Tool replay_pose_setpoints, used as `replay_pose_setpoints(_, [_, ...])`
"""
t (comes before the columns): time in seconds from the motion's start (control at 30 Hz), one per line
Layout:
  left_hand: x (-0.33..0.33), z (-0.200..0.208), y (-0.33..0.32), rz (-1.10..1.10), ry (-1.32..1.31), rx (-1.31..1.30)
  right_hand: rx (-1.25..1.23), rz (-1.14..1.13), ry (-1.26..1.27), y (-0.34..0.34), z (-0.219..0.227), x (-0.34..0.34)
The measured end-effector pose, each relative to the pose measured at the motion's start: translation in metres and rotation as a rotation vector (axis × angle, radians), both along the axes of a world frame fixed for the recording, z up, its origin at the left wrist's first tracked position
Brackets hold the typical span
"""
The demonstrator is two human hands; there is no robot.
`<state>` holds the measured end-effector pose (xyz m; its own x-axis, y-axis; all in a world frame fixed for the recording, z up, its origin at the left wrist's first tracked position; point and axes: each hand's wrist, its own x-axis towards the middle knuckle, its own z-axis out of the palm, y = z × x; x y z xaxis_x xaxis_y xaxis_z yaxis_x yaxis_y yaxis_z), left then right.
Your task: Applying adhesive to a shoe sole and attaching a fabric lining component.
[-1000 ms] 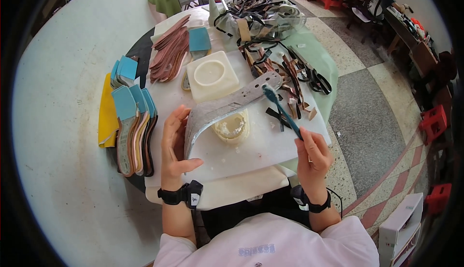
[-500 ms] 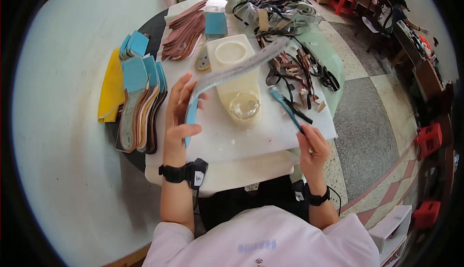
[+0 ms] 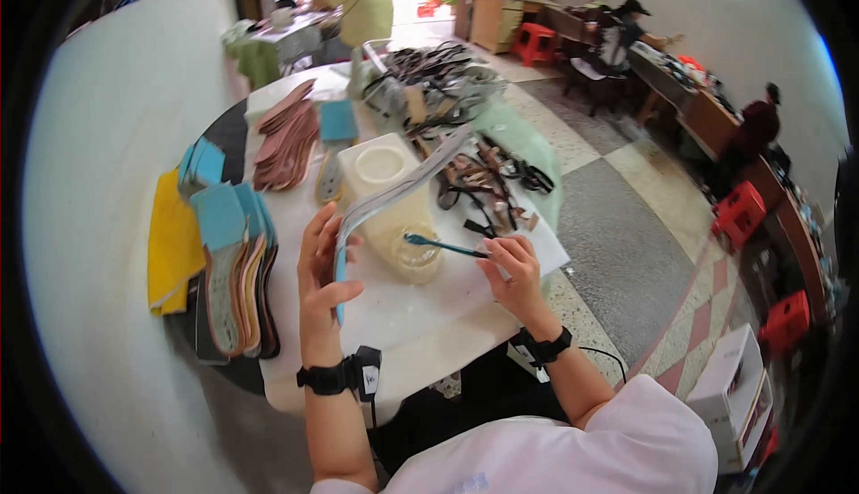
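My left hand is closed on the blue heel end of a long, curved shoe insole, seen almost edge-on. Its greyish length arches up and away to the right, over a cream plastic jug lying on its side. Pinched by its dark handle in my right hand is a teal brush. The brush head is over the jug's round near opening; whether it touches the glue-like contents I cannot tell.
Stacked insoles with blue heels stand at the table's left, beside yellow sheeting. Pinkish-brown insoles lie farther back. Dark straps and scraps cover the right side. Other people sit beyond, near red stools.
The brush has swung left, from beside the jug to over its opening, as my right hand moved left. My left hand still grips the insole. The view has tilted up and turned right.
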<state>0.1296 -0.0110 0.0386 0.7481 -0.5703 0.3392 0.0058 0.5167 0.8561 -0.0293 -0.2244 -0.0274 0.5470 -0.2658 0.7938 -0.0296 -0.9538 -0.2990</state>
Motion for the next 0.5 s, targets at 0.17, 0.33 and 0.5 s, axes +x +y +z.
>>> replay_pose_setpoints(0.17, [-0.001, 0.005, 0.001, -0.015, -0.013, -0.069, 0.06, -0.15, -0.12, 0.001, 0.002, -0.006])
replay_pose_setpoints(0.33, [0.0, 0.005, 0.0, -0.1, 0.057, -0.179, 0.168, -0.413, -0.288, -0.001, -0.007, -0.014])
replay_pose_setpoints(0.5, [0.012, -0.011, 0.003, -0.057, 0.062, -0.196, 0.191, -0.55, -0.236, -0.006, -0.047, -0.026])
